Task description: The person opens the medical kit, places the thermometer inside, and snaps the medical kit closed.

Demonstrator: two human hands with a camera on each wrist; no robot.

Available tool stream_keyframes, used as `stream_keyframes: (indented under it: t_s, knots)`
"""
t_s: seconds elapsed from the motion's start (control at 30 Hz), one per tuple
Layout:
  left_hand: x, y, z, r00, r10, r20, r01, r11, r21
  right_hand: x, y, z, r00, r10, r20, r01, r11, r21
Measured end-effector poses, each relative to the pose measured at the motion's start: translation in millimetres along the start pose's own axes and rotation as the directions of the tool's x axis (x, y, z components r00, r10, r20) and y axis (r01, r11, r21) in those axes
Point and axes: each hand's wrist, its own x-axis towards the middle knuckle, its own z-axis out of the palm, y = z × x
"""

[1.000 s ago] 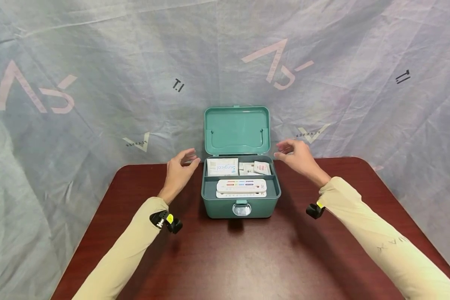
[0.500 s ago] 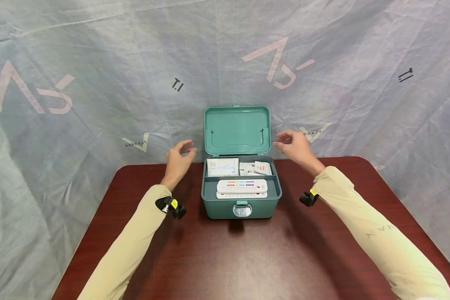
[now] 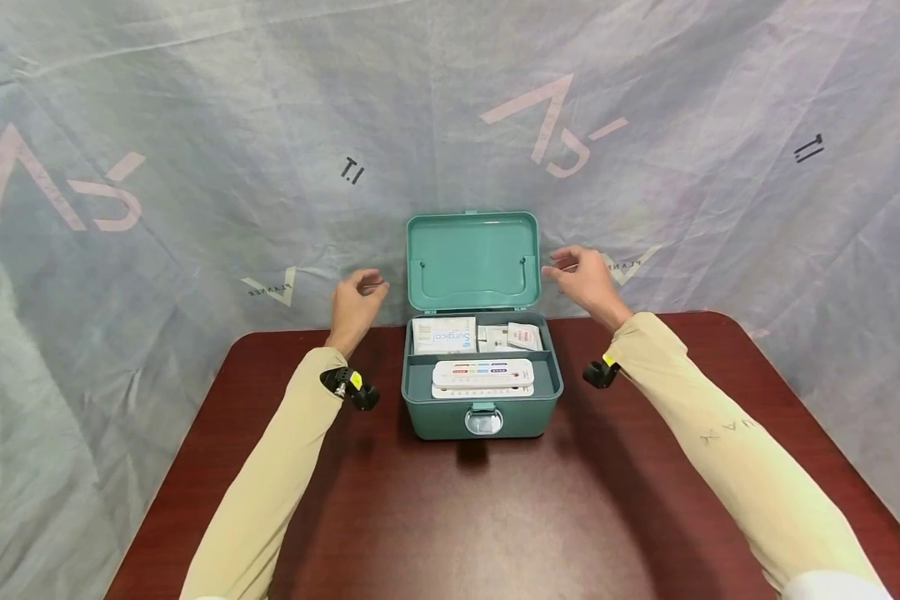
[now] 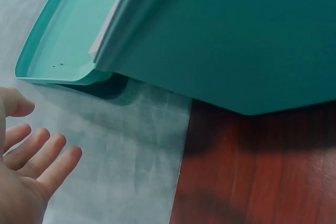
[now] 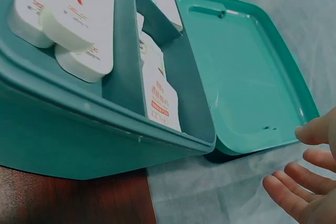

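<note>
A teal first-aid box (image 3: 483, 418) stands on the table with its lid (image 3: 472, 258) raised upright at the back. My left hand (image 3: 356, 308) hovers left of the lid, fingers loosely bent and holding nothing. On the other side, my right hand (image 3: 588, 283) is beside the lid's right edge; its thumb comes close to the rim, and touch cannot be told. Inside the box's back section lie a white pack marked "Surgical" (image 3: 444, 335) and small white packets (image 3: 523, 336). White flat cases with coloured print (image 3: 483, 372) are stacked in the front section.
The dark red table (image 3: 450, 517) ends just behind the box. A grey printed cloth (image 3: 285, 167) hangs close behind and along both sides. A metal latch (image 3: 483, 421) sits on the box's front.
Both hands have moved upward and back along the lid's sides, the left also slightly outward. The box, its lid and its contents stay as they were.
</note>
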Motion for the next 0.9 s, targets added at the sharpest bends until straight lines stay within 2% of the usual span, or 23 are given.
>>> stream_keyframes:
  t_s: [0.17, 0.37, 0.57, 0.7, 0.9]
  knots:
    - [5.7, 3.0, 2.7, 0.999, -0.023, 0.027, 0.023, 1.0, -0.019, 8, 0, 5, 0.999, 0.027, 0.02, -0.027, 1.0, 0.009]
    - [10.8, 9.2, 12.2, 0.998, -0.039, 0.049, 0.04, 0.999, -0.021, 14, -3, 13, 0.999, 0.035, 0.025, -0.037, 0.997, 0.067]
    - [11.8, 27.9, 23.6, 0.994, -0.064, 0.084, 0.063, 0.998, 0.01, 17, -6, 13, 0.995, 0.038, 0.09, -0.05, 0.99, 0.129]
    - [17.6, 39.1, 23.5, 0.994, -0.047, 0.102, 0.045, 0.999, 0.024, 23, -11, 14, 0.991, 0.043, 0.126, -0.063, 0.985, 0.161]
    - [23.6, 49.1, 22.1, 0.987, -0.081, 0.14, 0.09, 0.994, -0.057, 27, -13, 13, 0.989, 0.088, 0.12, -0.111, 0.974, 0.198]
